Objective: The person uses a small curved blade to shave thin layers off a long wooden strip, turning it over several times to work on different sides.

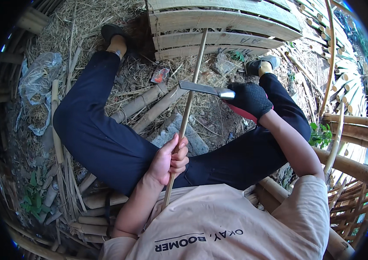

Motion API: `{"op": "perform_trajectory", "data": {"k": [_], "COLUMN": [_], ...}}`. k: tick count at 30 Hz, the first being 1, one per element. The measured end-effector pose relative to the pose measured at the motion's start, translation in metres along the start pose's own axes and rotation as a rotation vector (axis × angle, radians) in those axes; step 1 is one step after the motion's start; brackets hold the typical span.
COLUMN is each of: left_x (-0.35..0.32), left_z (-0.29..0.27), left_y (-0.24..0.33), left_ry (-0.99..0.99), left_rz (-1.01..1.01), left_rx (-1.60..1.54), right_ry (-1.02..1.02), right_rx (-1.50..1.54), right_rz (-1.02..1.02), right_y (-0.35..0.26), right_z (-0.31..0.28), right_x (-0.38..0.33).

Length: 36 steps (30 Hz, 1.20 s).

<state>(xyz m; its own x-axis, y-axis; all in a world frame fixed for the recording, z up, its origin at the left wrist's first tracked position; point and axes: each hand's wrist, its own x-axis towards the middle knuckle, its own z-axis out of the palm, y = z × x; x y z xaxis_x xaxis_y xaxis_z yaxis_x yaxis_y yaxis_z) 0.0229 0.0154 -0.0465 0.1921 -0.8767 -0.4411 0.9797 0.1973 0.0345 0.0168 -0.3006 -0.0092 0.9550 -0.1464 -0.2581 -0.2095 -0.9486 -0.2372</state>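
Observation:
My bare left hand (170, 161) is wrapped round a long thin bamboo strip (187, 113). The strip slants up from my shirt, and its far end meets the wooden crate. My right hand (249, 100), in a black and pink glove, grips a knife (199, 88) with a flat, wide metal blade. The blade points left and crosses the strip well above my left hand. From this view I cannot tell whether its edge touches the strip.
A slatted wooden crate (223, 24) stands ahead. Between my legs lie a stone block (179, 135) and bamboo pieces (151, 108). Clear plastic (40, 80) lies at left on straw. Bamboo poles (353, 169) and a woven basket-like frame (353, 208) are at right.

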Motion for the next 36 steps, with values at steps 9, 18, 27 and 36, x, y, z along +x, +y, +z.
{"op": "perform_trajectory", "data": {"k": [9,18,27,36], "left_x": [0.005,0.004,0.002,0.003], "left_z": [0.002,0.0,0.004,0.002], "left_y": [-0.003,-0.003,-0.001,-0.002], "left_ry": [0.085,0.047,0.077,0.113], "left_rz": [-0.026,-0.011,-0.021,-0.026], "left_rx": [0.079,0.012,0.005,0.106], "right_ry": [-0.157,0.106,-0.055,-0.187], "right_rx": [-0.007,-0.09,-0.024,-0.047], "right_rz": [-0.146,0.162,-0.047,-0.184], "right_y": [-0.006,0.054,0.018,0.007], "right_z": [0.019,0.003,0.008,0.019], "right_x": [-0.007,0.034,0.004,0.011]}}
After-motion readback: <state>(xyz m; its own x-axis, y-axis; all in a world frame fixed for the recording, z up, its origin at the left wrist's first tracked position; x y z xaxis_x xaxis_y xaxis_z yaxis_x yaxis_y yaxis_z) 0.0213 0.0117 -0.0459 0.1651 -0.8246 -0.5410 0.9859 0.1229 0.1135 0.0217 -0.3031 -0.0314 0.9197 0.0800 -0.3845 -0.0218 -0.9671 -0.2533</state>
